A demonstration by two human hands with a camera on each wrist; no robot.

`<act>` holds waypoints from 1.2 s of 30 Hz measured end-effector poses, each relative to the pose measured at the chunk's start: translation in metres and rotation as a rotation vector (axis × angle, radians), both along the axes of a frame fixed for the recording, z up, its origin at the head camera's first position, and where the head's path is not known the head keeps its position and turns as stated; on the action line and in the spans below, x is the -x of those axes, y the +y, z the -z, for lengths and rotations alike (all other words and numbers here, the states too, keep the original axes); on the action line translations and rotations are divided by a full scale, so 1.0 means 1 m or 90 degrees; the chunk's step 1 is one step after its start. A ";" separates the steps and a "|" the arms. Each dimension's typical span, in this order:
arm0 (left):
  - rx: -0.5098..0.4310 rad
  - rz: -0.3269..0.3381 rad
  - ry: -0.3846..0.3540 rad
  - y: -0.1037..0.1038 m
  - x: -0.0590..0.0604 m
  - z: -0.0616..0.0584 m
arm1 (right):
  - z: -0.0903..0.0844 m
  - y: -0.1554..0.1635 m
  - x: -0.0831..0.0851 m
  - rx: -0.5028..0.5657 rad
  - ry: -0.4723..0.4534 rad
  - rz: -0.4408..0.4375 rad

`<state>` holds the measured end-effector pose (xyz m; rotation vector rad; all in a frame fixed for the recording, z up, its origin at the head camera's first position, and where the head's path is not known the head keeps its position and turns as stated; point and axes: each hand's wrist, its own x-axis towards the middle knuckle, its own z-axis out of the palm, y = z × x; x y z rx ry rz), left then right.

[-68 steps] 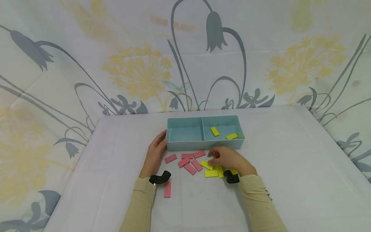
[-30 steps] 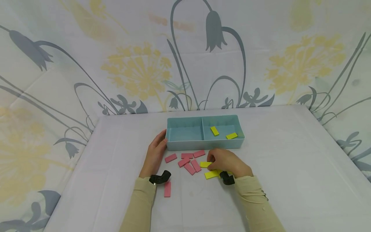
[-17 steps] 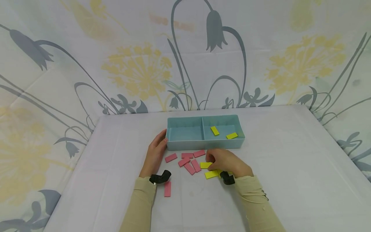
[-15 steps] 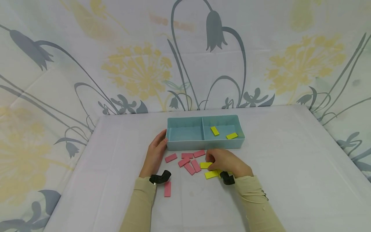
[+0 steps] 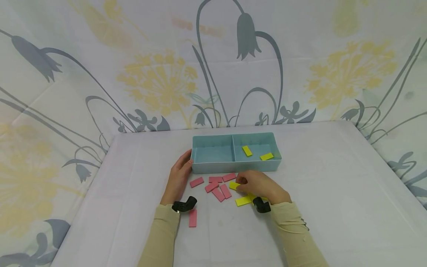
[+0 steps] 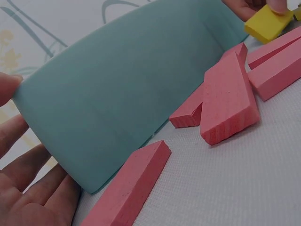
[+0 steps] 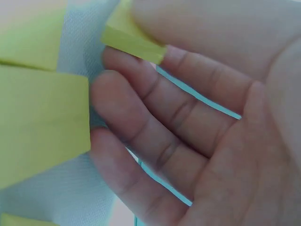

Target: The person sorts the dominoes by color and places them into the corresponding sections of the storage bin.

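A light-blue two-compartment box (image 5: 213, 167) stands on the table. My left hand (image 5: 180, 176) rests against its left end, thumb at the near corner, fingers along the end wall. In front of the box, my right hand (image 5: 261, 183) pinches a yellow wooden block (image 7: 134, 42) between thumb and forefinger; the block is tilted in the right wrist view. Under and beside that hand lie more yellow blocks (image 5: 243, 201), partly hidden. Two yellow blocks (image 5: 247, 151) lie in the right compartment. Several pink wooden blocks (image 6: 230, 99) lie near the box's front wall.
One pink block (image 5: 192, 218) lies apart, beside the left wrist strap (image 5: 184, 204). A white cloth covers the table (image 5: 333, 207), and a flower-printed curtain (image 5: 213, 74) hangs behind and along both sides.
My right hand has shifted slightly left since the oldest frame. The yellow block at its fingertips, flat on the table half a second ago, is now turned and tilted. My left hand stays put.
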<state>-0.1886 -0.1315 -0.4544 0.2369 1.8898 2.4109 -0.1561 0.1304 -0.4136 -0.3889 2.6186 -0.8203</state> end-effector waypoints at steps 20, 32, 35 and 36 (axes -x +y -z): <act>0.007 0.015 -0.008 0.001 -0.006 -0.013 | -0.010 0.007 0.002 0.130 -0.024 -0.013; -0.006 0.013 -0.010 0.000 -0.003 -0.008 | -0.011 0.017 0.005 0.258 -0.028 -0.030; 0.001 0.015 -0.007 0.000 -0.004 -0.009 | -0.012 0.018 0.006 0.298 -0.028 -0.019; 0.005 0.016 -0.004 0.000 -0.005 -0.010 | -0.013 0.018 0.006 0.314 -0.026 -0.014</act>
